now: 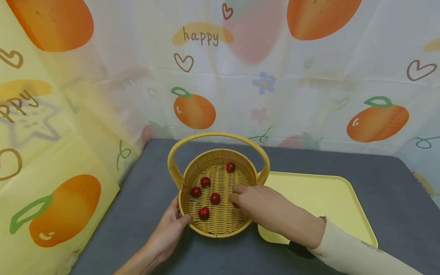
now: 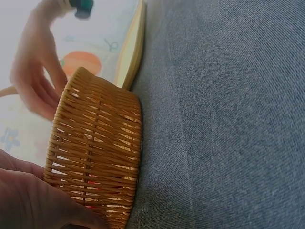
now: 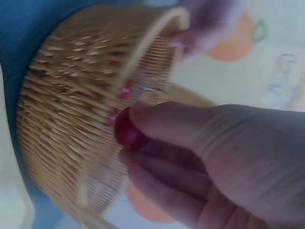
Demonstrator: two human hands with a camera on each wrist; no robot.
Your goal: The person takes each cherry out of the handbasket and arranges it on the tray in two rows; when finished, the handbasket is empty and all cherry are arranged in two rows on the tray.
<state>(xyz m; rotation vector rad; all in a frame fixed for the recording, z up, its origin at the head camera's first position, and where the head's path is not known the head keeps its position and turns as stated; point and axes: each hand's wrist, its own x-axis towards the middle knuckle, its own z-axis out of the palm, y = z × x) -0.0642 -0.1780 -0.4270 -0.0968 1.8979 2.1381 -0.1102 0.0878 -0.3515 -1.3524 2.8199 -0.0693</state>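
Observation:
A round yellow wicker basket (image 1: 221, 234) with a tall arched handle stands on the grey table. Several dark red cherries (image 1: 215, 198) lie on its woven floor, mostly toward the left, with one near the back wall. My left hand (image 1: 168, 231) grips the basket's left rim, thumb over the edge and fingers outside. Over the basket's right side reaches my right hand (image 1: 264, 206). In the right wrist view it pinches a cherry (image 3: 128, 130) between thumb and fingers, close to the rim; the head view mostly hides this cherry behind the hand.
A pale yellow tray (image 1: 316, 198) lies right of the basket, partly under the right forearm. The grey cloth-covered table (image 1: 137, 198) ends at a printed curtain (image 1: 233, 84) at the back and left. The basket's handle (image 1: 218, 134) arches up behind the hands.

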